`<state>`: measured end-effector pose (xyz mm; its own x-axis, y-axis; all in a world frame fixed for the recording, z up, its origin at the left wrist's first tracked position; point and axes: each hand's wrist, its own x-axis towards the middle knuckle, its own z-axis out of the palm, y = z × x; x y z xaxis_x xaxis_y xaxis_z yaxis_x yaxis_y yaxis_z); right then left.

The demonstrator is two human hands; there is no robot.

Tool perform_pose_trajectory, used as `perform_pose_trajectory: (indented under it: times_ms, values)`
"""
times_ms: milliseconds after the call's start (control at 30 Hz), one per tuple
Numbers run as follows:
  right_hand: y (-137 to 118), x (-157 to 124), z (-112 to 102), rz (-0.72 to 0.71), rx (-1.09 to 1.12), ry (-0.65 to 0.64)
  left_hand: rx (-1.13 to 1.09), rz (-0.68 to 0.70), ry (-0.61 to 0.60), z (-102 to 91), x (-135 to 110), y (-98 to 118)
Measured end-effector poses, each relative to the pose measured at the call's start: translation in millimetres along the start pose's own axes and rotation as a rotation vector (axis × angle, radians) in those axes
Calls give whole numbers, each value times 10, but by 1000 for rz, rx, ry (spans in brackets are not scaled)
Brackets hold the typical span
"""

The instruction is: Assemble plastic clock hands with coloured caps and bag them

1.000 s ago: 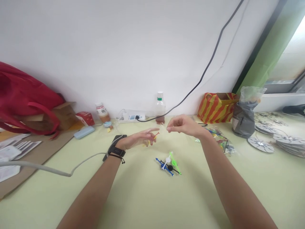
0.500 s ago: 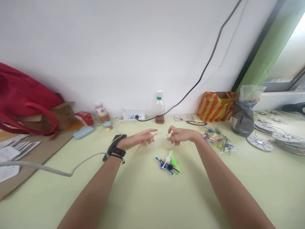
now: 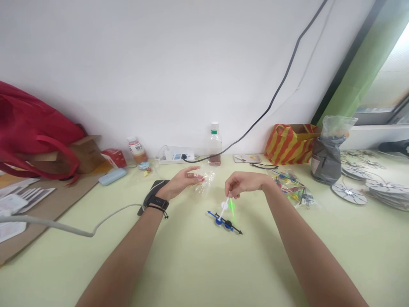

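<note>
A crinkled clear plastic bag is held in my left hand, with something yellowish and red by the fingers, too blurred to make out. My right hand pinches the upper ends of a white arrow spinner and a green arrow spinner. These two tilt up from the table, and the white one's lower end lies over a blue arrow spinner. A black arrow spinner lies flat, crossing the blue one.
Bagged colourful spinners lie to the right, near stacked white discs and a grey bag. A bottle and a power strip stand by the wall. A phone lies beside my left wrist; a grey cable crosses the left side.
My right hand has come down from beside the bag and taken hold of the white and green spinners, lifting their upper ends. The bag stays with my left hand.
</note>
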<state>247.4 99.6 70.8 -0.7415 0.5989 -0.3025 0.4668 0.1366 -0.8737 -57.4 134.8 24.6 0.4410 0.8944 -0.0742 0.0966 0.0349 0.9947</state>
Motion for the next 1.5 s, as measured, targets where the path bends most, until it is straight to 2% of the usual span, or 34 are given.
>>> perform_pose_trajectory:
  times_ms: [133, 233, 367, 500, 533, 600, 700, 800, 867, 1000, 1167, 1333, 1500]
  values:
    - [-153, -294, -110, -111, -26, 198, 5, 28, 29, -18, 9, -67]
    - [-214, -434, -140, -189, -4, 418, 8, 32, 2, 20, 17, -109]
    - [-282, -473, -115, -243, 28, 720, -27, 47, 26, 106, 35, -66]
    - [-342, -442, -103, -322, 70, 956, -145, 270, 98, 175, 45, 20]
    - [-346, -437, -108, -351, 82, 1002, -116, 303, 94, 190, 47, 22]
    - [-343, -432, -123, -392, 96, 1061, 12, 269, 32, 226, 52, -7]
    - [-338, -437, -138, -411, 104, 1081, 147, 160, -30, 305, 65, -71]
    - [-355, -445, -134, -420, 113, 1086, 133, 251, 99, 373, 70, -80]
    - [-368, -446, -130, -433, 126, 1100, 103, 293, 129, 384, 64, -74]
    - [-362, -435, -140, -451, 160, 1133, 165, 189, -52, 365, 64, -154]
    - [-361, -437, -150, -501, 183, 1129, 237, 215, 62, 403, 97, -246]
    - [-434, -479, -108, -528, 185, 1087, 283, 163, -103, 404, 82, -257]
    - [-508, -527, -57, -523, 144, 997, 208, 189, -51, 413, 62, -286]
